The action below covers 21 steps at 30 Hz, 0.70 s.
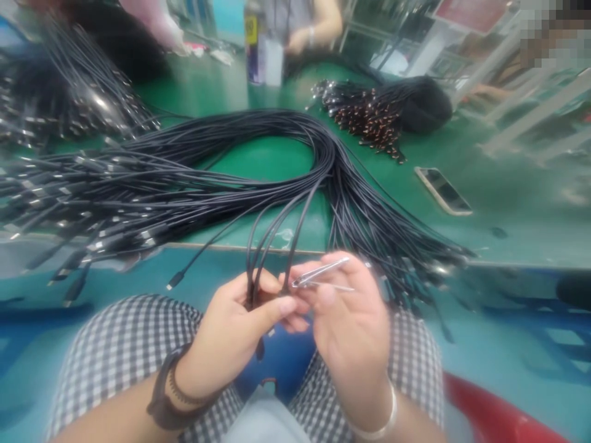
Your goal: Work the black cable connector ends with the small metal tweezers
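A large bundle of black cables [240, 166] loops across the green table [508, 203], its ends hanging over the near edge. My left hand [235, 332] is closed around a few cable ends pulled down over my lap. My right hand [351, 320] pinches metal tweezers [318, 275], their tips pointing left toward the cable ends in my left hand. Both hands touch just above my checkered trousers [120, 351].
A phone [443, 191] lies face up on the table at the right. Another cable bunch with reddish connectors [378, 117] sits behind it, and more cables [69, 92] pile at far left. A person's hand [300, 40] works across the table near a bottle [258, 43].
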Each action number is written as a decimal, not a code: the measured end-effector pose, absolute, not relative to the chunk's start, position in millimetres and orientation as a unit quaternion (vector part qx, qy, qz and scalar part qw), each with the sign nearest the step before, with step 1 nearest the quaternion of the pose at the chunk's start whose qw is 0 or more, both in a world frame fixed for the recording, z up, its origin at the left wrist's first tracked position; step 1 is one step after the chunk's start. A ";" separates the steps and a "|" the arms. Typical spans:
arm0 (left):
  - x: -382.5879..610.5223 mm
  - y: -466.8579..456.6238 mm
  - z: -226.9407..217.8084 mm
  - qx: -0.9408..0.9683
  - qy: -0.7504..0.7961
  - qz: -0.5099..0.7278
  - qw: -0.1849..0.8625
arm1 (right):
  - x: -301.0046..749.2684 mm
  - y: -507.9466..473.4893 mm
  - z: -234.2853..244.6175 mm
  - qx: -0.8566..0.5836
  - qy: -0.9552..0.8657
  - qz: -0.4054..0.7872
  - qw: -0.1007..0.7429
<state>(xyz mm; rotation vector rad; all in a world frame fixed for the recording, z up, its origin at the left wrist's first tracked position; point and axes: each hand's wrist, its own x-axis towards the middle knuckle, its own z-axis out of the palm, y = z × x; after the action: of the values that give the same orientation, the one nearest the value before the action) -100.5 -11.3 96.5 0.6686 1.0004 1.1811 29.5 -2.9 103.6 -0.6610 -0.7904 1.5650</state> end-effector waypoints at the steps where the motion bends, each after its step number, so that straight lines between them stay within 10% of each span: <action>1: -100.9 -11.0 96.3 0.296 0.445 0.522 0.665 | 29.1 -2.5 103.5 -0.284 -0.343 0.673 0.591; 21: -100.8 -10.8 93.5 0.309 0.463 0.518 0.649 | 31.1 0.1 90.0 -0.273 -0.374 0.673 0.577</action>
<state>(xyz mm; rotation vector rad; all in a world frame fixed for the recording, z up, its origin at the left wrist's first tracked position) -100.8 -10.8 93.5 0.7023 1.0523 1.1775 31.1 0.1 90.0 -0.6382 -0.8745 1.5759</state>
